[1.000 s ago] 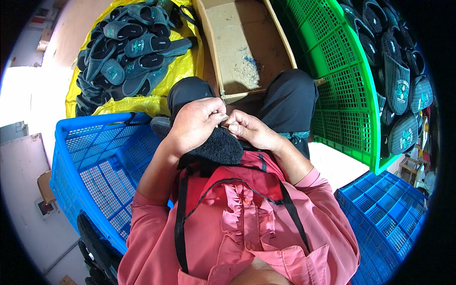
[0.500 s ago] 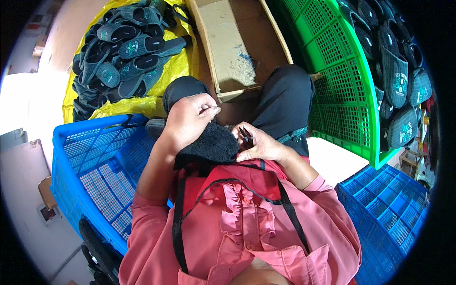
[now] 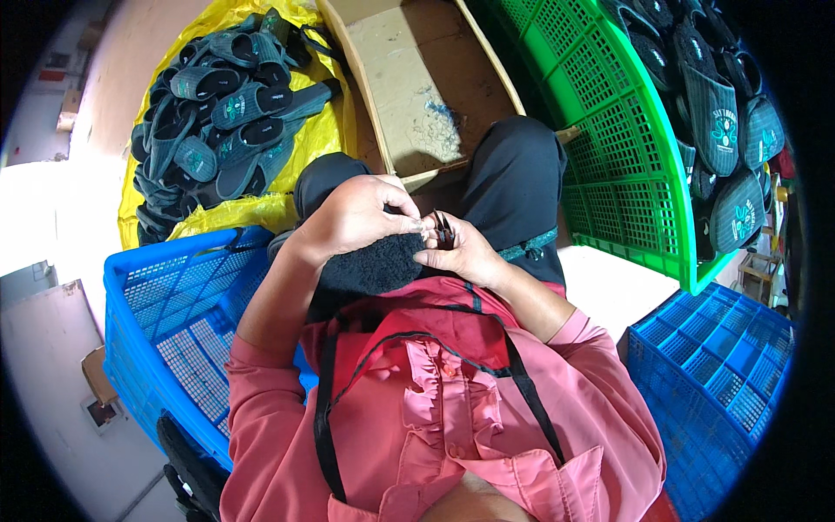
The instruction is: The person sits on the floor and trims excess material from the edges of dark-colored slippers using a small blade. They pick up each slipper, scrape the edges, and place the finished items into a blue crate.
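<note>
A black fuzzy slipper (image 3: 383, 264) lies across my lap, its plush side facing up. Over its far edge my left hand (image 3: 361, 216) is closed in a pinch, fingertips meeting close to my right fingers; what they pinch is too small to make out. My right hand (image 3: 465, 254) is closed around small dark thread snips (image 3: 444, 230) whose pointed tips stick up between the fingers. The right thumb rests against the slipper's right end. Part of the slipper is hidden under my left hand.
Left of me stands a blue crate (image 3: 187, 326); beyond it slippers (image 3: 230, 113) pile on a yellow sheet (image 3: 326, 130). A wooden box (image 3: 400, 78) with lint inside sits ahead. At right, a green crate (image 3: 609, 174) stands beside more slippers (image 3: 718, 122), and another blue crate (image 3: 718, 365) is nearer.
My left hand has come down and right, its pinched fingertips now beside the right hand's fingers. My right hand has shifted slightly up and left, still holding the snips.
</note>
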A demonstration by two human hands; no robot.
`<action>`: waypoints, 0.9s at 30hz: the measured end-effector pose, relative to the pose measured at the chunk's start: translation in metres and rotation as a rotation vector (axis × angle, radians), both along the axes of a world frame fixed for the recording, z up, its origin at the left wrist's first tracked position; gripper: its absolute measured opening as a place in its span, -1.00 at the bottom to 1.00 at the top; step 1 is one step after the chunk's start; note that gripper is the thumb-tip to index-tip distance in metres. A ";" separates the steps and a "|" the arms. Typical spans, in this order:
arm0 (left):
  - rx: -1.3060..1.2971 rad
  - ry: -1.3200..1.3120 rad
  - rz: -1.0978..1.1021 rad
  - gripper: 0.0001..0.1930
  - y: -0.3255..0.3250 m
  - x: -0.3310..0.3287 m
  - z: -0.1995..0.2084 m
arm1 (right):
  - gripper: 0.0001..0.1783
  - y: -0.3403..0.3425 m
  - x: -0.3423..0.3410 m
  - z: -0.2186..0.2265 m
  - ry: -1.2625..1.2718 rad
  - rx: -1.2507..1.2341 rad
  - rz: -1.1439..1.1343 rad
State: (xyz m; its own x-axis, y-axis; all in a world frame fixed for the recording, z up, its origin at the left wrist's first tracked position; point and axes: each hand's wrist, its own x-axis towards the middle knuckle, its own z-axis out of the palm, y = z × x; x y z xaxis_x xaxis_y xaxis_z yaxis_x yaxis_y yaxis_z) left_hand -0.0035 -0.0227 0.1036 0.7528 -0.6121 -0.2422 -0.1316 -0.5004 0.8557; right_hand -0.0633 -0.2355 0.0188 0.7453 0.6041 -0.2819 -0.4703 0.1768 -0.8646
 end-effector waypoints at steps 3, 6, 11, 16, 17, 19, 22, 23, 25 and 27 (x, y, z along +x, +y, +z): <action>-0.002 -0.020 -0.033 -0.88 -0.003 0.005 -0.001 | -0.65 0.001 0.001 -0.002 0.017 0.024 -0.021; 0.001 -0.126 -0.090 -0.91 -0.002 0.006 -0.010 | -0.66 0.003 0.001 -0.002 0.033 0.068 -0.031; 0.007 -0.224 -0.088 -0.94 -0.005 0.005 -0.018 | -0.66 0.001 0.006 0.003 0.021 0.040 -0.018; 0.013 -0.209 -0.033 -0.94 -0.002 0.008 -0.029 | -0.66 0.001 0.006 -0.002 -0.109 0.006 -0.014; 0.005 -0.198 -0.030 -0.93 -0.001 0.009 -0.030 | -0.64 -0.003 0.007 -0.001 -0.098 -0.008 0.019; -0.008 -0.195 -0.011 -0.92 -0.001 0.011 -0.029 | -0.56 -0.005 0.008 -0.001 -0.108 -0.032 0.059; 0.005 -0.108 0.011 -0.91 -0.004 0.014 -0.025 | -0.62 -0.004 0.009 0.004 -0.081 -0.014 0.033; 0.014 -0.065 0.019 -0.91 -0.005 0.014 -0.024 | -0.63 -0.003 0.009 0.005 -0.069 0.009 0.036; 0.000 -0.077 0.002 -0.92 -0.003 0.016 -0.026 | -0.66 -0.001 0.009 0.008 -0.046 0.055 0.042; -0.017 -0.061 0.017 -0.93 -0.003 0.016 -0.028 | -0.67 0.000 0.008 0.002 -0.054 0.067 0.039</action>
